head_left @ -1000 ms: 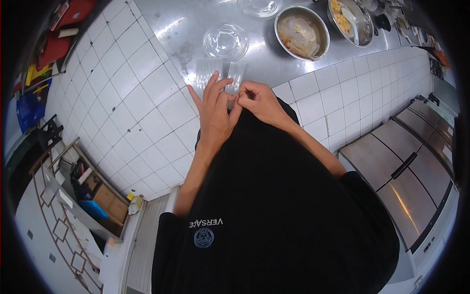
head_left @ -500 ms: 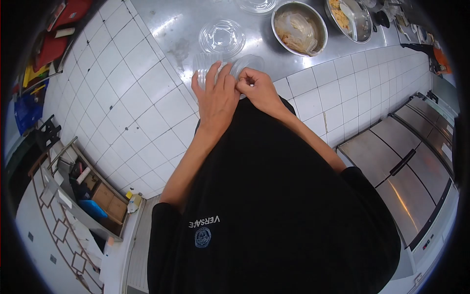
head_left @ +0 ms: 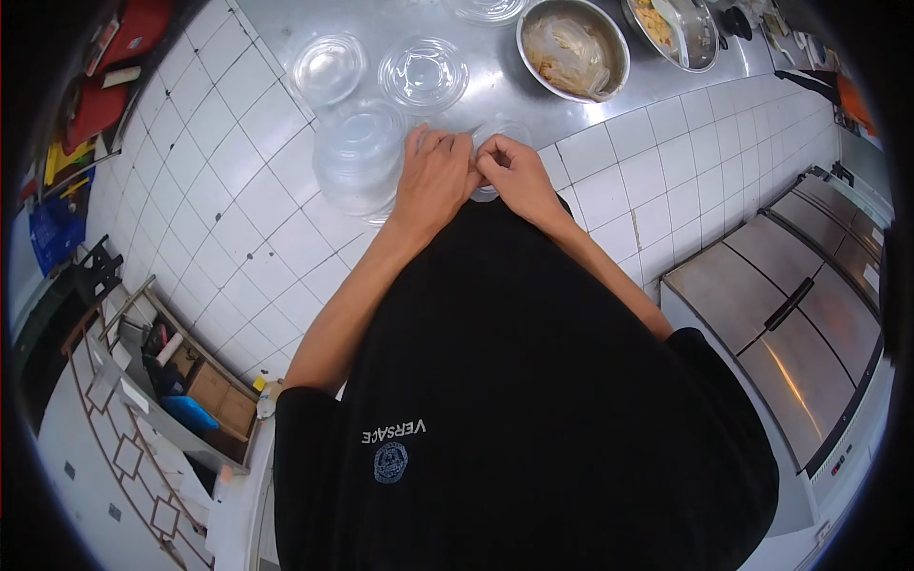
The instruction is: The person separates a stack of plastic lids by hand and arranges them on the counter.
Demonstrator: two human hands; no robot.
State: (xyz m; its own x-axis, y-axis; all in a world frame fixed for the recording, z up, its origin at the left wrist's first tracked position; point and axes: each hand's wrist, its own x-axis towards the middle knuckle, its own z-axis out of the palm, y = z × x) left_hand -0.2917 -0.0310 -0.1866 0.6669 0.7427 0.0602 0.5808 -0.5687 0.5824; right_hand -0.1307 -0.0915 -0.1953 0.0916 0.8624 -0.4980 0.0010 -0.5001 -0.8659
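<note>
My left hand (head_left: 437, 178) is closed, its fingers bent at the counter's near edge, beside a stack of clear plastic lids or bowls (head_left: 362, 157). Touching it on the right, my right hand (head_left: 515, 173) is curled with thumb and forefinger pinched together. What either hand grips is too small or hidden to name. Part of another clear plastic piece (head_left: 505, 131) shows behind and between my hands. Two round clear plastic pieces, one at the left (head_left: 328, 69) and one nearer the middle (head_left: 424, 74), lie farther back on the steel counter (head_left: 486, 95).
A metal bowl (head_left: 573, 49) with a plastic bag and food stands at the back right. Beyond it is another bowl (head_left: 700, 43) with yellow food and a white spoon. White tiles run below the counter edge; steel cabinet doors (head_left: 790, 305) are at the right.
The clear stack beside my left hand has spread out to the left, and a separate round piece now lies behind it. My left hand has shifted right, its fingers drawn together. Both hands stay close together.
</note>
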